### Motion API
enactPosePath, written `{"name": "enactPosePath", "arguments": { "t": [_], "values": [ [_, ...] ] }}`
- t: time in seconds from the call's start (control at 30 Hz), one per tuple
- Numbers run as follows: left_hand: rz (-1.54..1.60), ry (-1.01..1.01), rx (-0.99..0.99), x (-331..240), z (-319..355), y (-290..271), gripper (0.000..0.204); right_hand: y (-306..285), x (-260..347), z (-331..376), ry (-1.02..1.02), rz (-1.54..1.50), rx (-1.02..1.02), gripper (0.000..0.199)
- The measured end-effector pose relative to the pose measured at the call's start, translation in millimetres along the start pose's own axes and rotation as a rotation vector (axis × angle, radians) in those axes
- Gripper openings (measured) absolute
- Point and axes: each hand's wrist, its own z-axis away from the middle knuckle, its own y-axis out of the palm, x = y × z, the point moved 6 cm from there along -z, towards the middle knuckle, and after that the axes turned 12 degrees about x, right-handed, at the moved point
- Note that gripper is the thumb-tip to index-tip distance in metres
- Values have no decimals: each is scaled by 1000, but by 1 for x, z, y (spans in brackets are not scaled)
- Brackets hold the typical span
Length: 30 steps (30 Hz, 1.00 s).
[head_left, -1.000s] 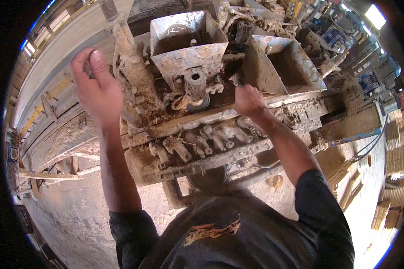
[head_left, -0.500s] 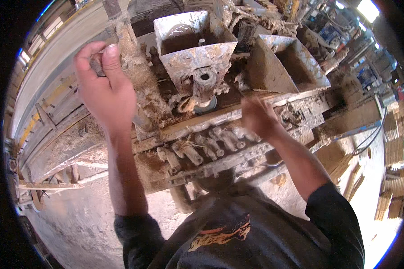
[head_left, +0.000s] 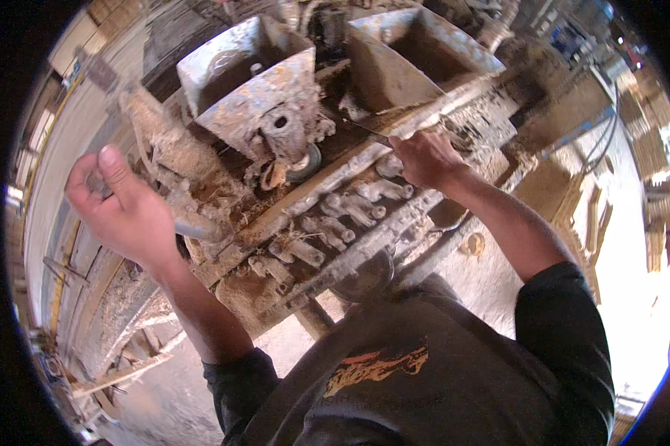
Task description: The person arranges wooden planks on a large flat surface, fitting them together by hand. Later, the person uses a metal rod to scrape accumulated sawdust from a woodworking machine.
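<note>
Thin tool (head_left: 372, 133) gripped in R hand (head_left: 428, 160), fingers closed round its end, tip held nr gap btwn 2 rusty hoppers (head_left: 257, 104), grey lump (head_left: 97, 183) held in L hand (head_left: 129, 214), fingers half-curled

At the left of the frame, the curled fingers of my left hand (head_left: 123, 215) cover most of a greyish lump (head_left: 97, 183), so I cannot tell what it is. Near the centre, my right hand (head_left: 428, 160) hides the back end of a thin tool (head_left: 371, 134), and its far tip is lost against the dark gap. The bottom of the left hopper (head_left: 257, 97) is sunk in shadow. At upper right, the equipment (head_left: 569, 41) is too blurred to make out. My black shirt (head_left: 394, 401) runs off the lower edge and covers part of a round dark piece (head_left: 365, 275) below the centre.
</note>
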Motion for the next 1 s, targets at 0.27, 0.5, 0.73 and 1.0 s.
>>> {"name": "enactPosePath", "arguments": {
  "t": [0.27, 0.5, 0.73, 1.0],
  "values": [
    [-49, 149, -24, -7, -10, 10, 29, -9, -7, -20, -156, -36, 27, 15],
    [-241, 192, -71, 2, -4, 12, 30, -15, 1, -5, -170, 55, 156, 22],
    [-221, 210, -75, -8, -11, 21, 30, -2, -11, -48, -265, 13, -40, 20],
    [-229, 156, -74, -15, -5, 16, 28, -10, -1, -44, -201, -173, 82, 18]
  ]
}}
